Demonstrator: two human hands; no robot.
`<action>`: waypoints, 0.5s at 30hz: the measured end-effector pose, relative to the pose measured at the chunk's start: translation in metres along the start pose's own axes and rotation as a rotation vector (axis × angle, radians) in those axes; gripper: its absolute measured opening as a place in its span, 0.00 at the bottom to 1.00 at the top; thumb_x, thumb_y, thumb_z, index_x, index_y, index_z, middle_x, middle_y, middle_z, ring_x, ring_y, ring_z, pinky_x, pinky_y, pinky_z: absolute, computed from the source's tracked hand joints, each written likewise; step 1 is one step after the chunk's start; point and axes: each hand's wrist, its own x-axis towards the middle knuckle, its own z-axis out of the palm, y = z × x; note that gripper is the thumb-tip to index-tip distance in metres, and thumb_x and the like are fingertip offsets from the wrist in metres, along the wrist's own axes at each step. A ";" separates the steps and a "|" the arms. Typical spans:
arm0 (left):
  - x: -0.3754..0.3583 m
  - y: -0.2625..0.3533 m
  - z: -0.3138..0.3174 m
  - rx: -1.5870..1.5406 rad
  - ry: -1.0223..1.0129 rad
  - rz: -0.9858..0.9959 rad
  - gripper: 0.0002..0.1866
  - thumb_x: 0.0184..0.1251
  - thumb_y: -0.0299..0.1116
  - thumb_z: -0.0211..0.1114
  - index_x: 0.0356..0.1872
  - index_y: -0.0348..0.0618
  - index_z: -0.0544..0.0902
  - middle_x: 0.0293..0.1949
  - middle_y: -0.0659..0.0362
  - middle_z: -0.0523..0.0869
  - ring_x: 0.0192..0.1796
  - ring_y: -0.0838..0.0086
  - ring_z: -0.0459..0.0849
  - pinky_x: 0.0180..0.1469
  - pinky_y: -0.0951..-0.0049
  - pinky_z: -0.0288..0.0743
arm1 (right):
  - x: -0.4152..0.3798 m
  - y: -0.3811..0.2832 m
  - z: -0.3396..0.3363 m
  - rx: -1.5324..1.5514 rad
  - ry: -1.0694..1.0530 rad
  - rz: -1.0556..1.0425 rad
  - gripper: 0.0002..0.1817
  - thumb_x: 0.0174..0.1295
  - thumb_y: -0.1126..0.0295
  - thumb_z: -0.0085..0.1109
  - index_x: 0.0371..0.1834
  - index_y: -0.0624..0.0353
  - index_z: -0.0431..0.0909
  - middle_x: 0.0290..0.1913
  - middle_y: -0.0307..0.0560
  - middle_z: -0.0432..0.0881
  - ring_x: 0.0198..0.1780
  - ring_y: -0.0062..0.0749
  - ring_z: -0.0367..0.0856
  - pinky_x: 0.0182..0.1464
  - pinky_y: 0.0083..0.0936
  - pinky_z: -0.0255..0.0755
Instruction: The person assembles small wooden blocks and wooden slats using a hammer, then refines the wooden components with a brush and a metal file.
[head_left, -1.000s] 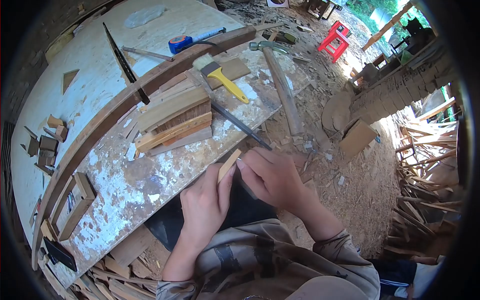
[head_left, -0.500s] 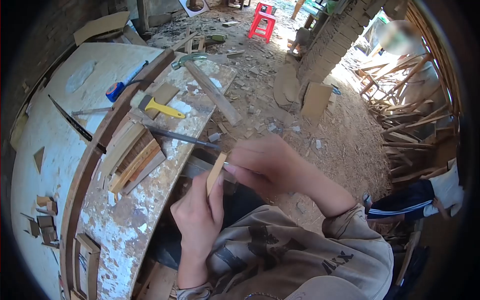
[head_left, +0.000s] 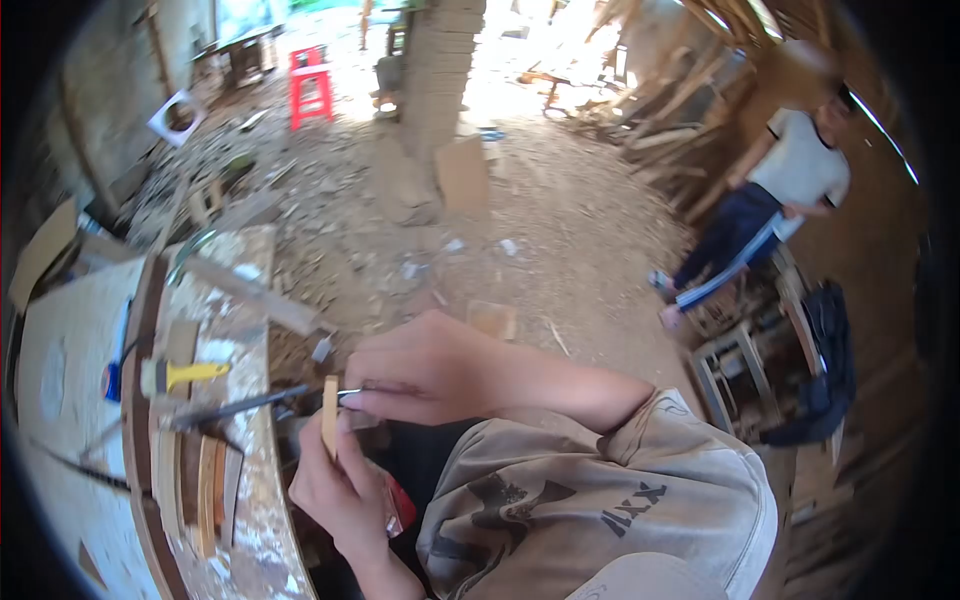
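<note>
Sawdust floor behind us; our left hand (head_left: 345, 495) grips a wood strip (head_left: 330, 417) upright, right hand (head_left: 425, 368) at three o'clock pinching a thin blade (head_left: 350, 392) against it.

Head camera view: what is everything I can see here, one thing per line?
Wood strip: one, tan, upright in the left hand.
Thin metal tool: one, grey, in the right hand, tip at the strip.
Brush: one, yellow handle, on the bench.
Bench: one, paint-flecked, left.
Wood pieces: several, brown, on the bench.
Stool: one, red, far back.
Person: one, white top, standing right.
Left hand: grip on the strip.
Right hand: grip on the tool.
</note>
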 end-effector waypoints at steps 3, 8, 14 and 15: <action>0.001 0.000 0.006 -0.017 -0.078 -0.018 0.08 0.84 0.29 0.66 0.52 0.33 0.86 0.37 0.45 0.91 0.34 0.49 0.92 0.36 0.58 0.82 | -0.014 -0.007 -0.005 0.011 0.011 0.130 0.08 0.76 0.64 0.69 0.43 0.55 0.85 0.30 0.44 0.80 0.31 0.40 0.83 0.35 0.35 0.75; 0.001 0.001 0.011 -0.060 -0.098 -0.010 0.08 0.85 0.29 0.66 0.52 0.33 0.86 0.36 0.45 0.91 0.32 0.53 0.91 0.35 0.60 0.82 | -0.022 -0.010 -0.010 0.058 0.007 0.186 0.07 0.77 0.64 0.69 0.44 0.56 0.86 0.30 0.44 0.81 0.30 0.39 0.81 0.35 0.34 0.74; 0.001 0.002 0.007 -0.061 -0.079 -0.007 0.09 0.86 0.30 0.66 0.53 0.33 0.86 0.37 0.46 0.92 0.32 0.54 0.91 0.35 0.61 0.82 | -0.018 -0.004 -0.009 0.143 -0.017 0.202 0.08 0.78 0.65 0.68 0.46 0.58 0.86 0.30 0.46 0.82 0.30 0.39 0.82 0.35 0.34 0.74; 0.000 0.000 0.006 -0.050 -0.086 -0.019 0.09 0.86 0.30 0.66 0.53 0.33 0.86 0.37 0.46 0.92 0.32 0.54 0.91 0.35 0.61 0.82 | -0.017 -0.004 -0.007 0.164 -0.027 0.219 0.08 0.78 0.65 0.68 0.46 0.58 0.86 0.29 0.46 0.82 0.30 0.39 0.82 0.35 0.34 0.74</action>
